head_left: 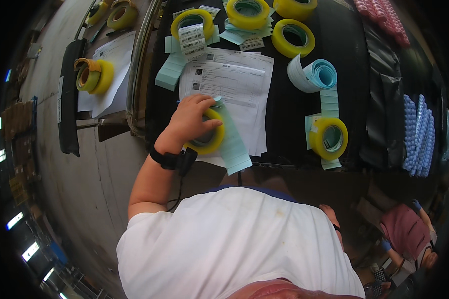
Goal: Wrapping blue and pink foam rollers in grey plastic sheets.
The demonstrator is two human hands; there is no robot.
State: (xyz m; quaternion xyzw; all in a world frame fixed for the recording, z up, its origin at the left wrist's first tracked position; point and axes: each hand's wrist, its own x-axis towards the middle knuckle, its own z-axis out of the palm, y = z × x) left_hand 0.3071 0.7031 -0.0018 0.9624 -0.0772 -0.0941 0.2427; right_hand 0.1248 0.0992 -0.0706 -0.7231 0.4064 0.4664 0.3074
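My left hand (192, 119) reaches over a yellow roll of packing tape (206, 145), its thumb across the roll's core and its fingers curled at the far rim. A pale green strip of blank labels (233, 139) runs beside that roll toward the table's front edge, its top end close to my fingertips. Under them lie printed paper sheets (234, 79). My right hand (328, 213) is low at my right side, off the table and partly hidden by my white shirt; its fingers do not show clearly.
More yellow tape rolls (293, 38) and label strips (170, 71) lie along the table's far side. At the right are a blue label roll (318, 75), another tape roll (329, 138) and blue bubble-like bundles (418, 134). Another person (409, 231) is at the lower right.
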